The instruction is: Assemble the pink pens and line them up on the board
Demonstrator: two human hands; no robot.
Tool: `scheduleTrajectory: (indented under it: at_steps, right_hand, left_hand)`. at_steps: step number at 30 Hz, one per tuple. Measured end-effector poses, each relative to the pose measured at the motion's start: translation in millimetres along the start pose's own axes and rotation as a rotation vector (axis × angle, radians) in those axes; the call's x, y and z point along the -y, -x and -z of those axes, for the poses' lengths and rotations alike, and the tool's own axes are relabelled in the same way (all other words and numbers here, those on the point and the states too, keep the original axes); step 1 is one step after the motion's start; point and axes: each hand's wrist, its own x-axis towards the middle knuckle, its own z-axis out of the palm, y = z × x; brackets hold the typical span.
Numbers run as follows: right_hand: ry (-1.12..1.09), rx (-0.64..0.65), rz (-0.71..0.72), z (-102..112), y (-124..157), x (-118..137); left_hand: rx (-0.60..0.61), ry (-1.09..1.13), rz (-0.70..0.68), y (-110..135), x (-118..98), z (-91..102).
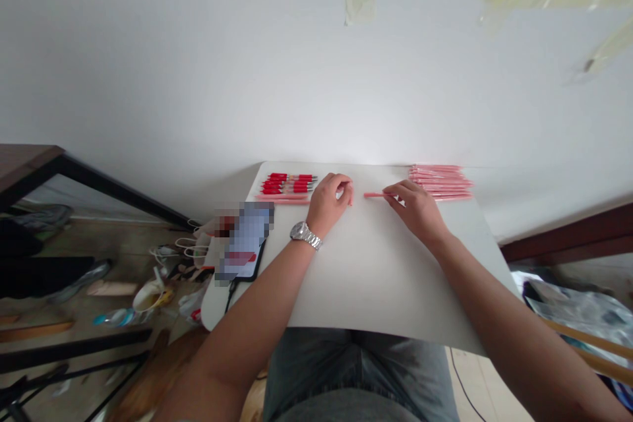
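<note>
A thin red pen refill point(374, 195) is pinched in my right hand point(413, 204); its pink end points left over the white table, and a pale end shows under the fingers. My left hand point(332, 201), with a metal watch on the wrist, is curled with thumb and fingertips together. Whether a small thing is between them I cannot make out. To the left of this hand lie several red pens point(284, 184) in a group, with a few pink refills point(283, 198) in front of them. A pile of similar pink refills point(440, 181) lies beyond my right hand.
A phone point(247, 244) on a cable rests at the table's left edge. The white table point(366, 277) stands against a taped wall point(297, 79). A bottle point(116, 318), a cup point(148, 297) and bags are on the floor at left; a plastic bag point(588, 310) is at right.
</note>
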Motion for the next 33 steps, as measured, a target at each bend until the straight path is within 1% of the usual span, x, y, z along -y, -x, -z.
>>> scheduleTrajectory:
  at_steps: [13, 20, 28, 33]
  right_hand:
    - [-0.006, -0.005, -0.006, 1.3, 0.2, 1.1]
    - [-0.005, -0.017, -0.036, 1.3, 1.5, -2.0]
    - [-0.006, -0.009, -0.039, -0.2, 1.7, -3.7]
    - [-0.008, 0.007, -0.035, 1.8, 1.1, -0.9]
  left_hand:
    - [0.040, 0.001, 0.025, 0.1, 0.5, 0.4]
    - [0.058, -0.008, 0.018, 0.3, 1.6, 0.6]
    - [0.076, -0.125, -0.035, 2.9, 6.2, -4.1]
    - [0.093, -0.146, -0.038, 3.6, 6.0, -4.8]
